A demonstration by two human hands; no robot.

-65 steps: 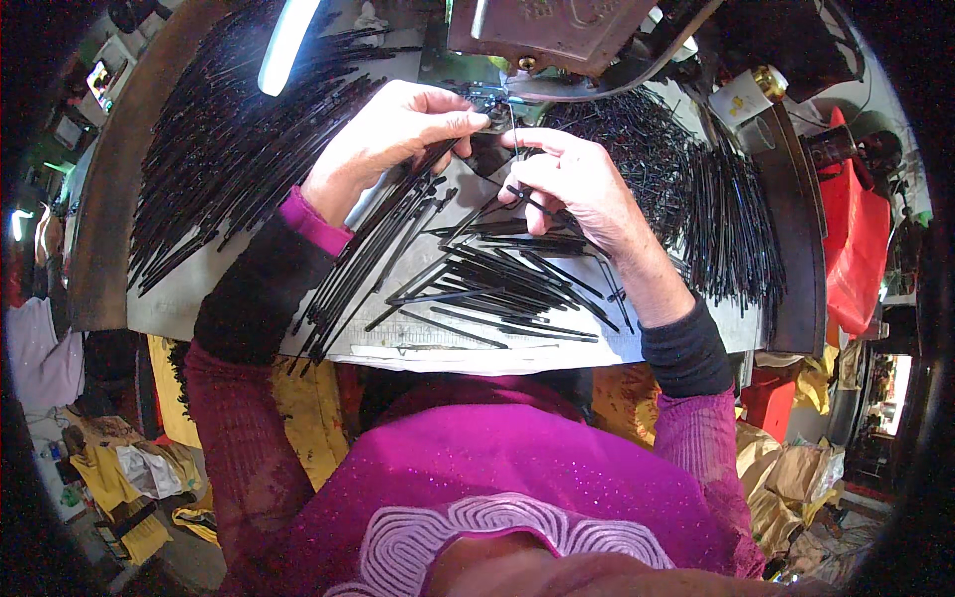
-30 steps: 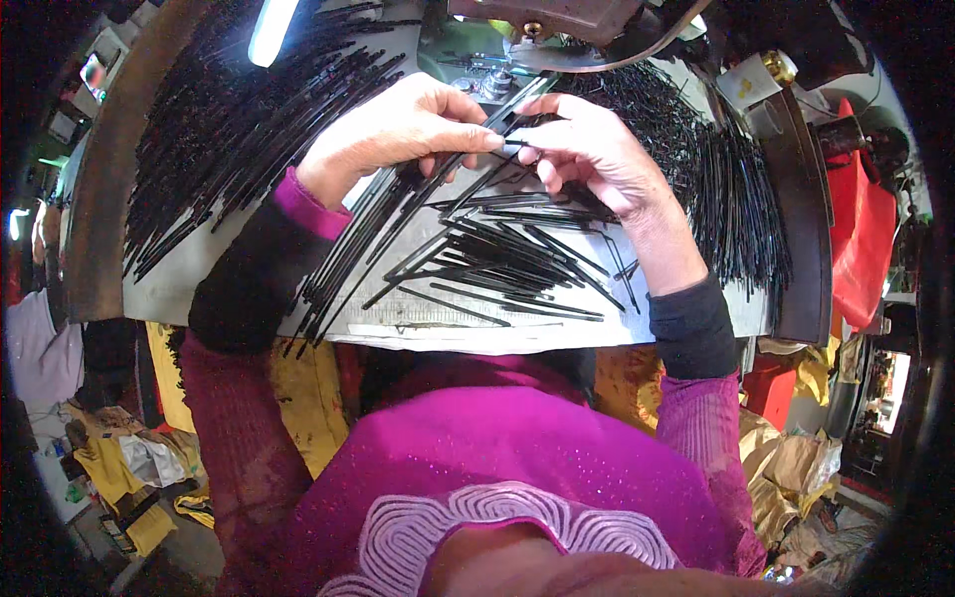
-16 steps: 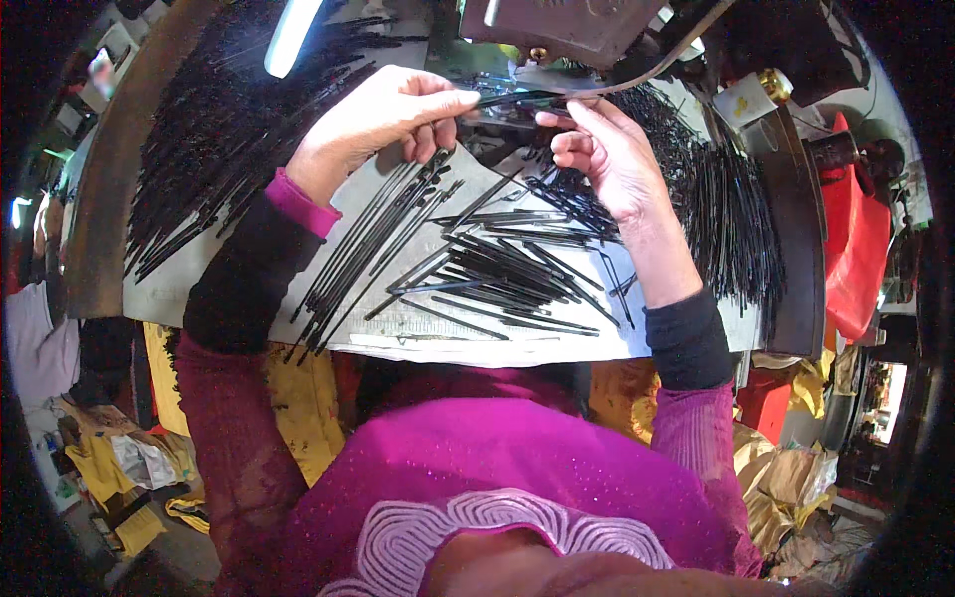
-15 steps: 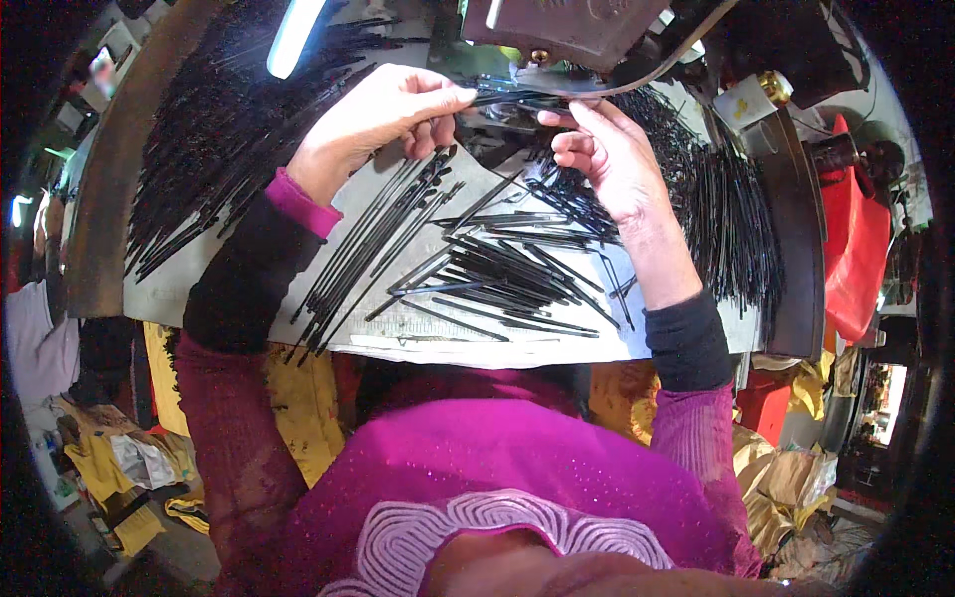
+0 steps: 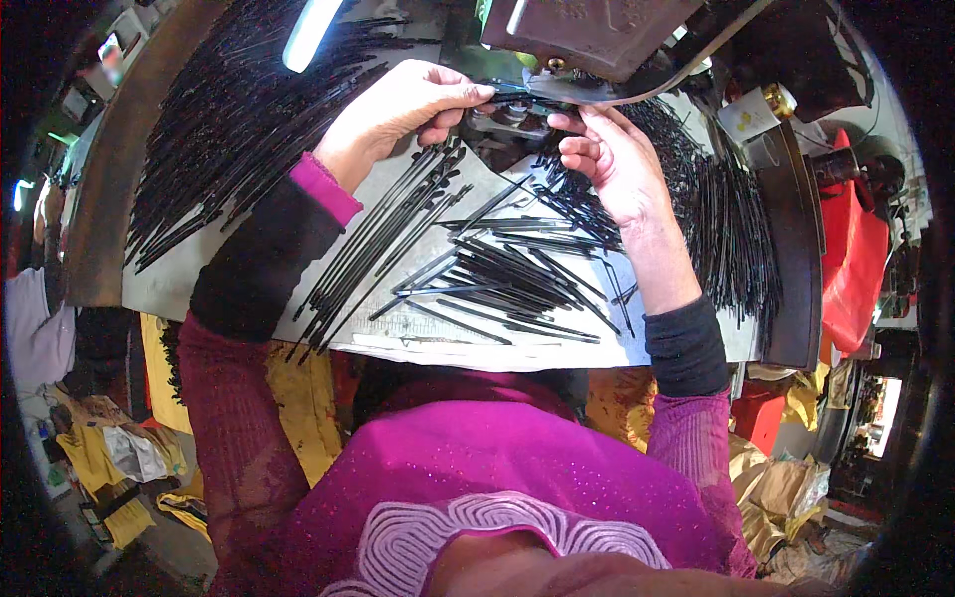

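Observation:
My left hand [image 5: 413, 111] pinches one end of a thin black strip [image 5: 525, 98] between thumb and forefinger. Its other end meets the fingertips of my right hand [image 5: 622, 164], whose remaining fingers are curled. The strip lies level between both hands, just under the dark metal head of a machine [image 5: 597, 40]. What lies directly under the strip is partly hidden. Below my left hand, a row of long black strips [image 5: 383, 244] slants across the pale tabletop [image 5: 418, 323]. A looser bunch of black strips [image 5: 512, 274] lies in the middle, between my forearms.
Large heaps of black strips lie at the left [image 5: 249, 129] and right [image 5: 736, 224]. A bright tube lamp [image 5: 313, 35] hangs at the upper left. Curved dark edges [image 5: 796, 239] border the table. A white and gold container [image 5: 751, 114] and a red bag [image 5: 854, 264] are at the right.
Both hands keep their hold on the strip beneath the machine head. The whole view has shifted slightly, and my left hand sits a little farther right. The strips on the table have not visibly moved.

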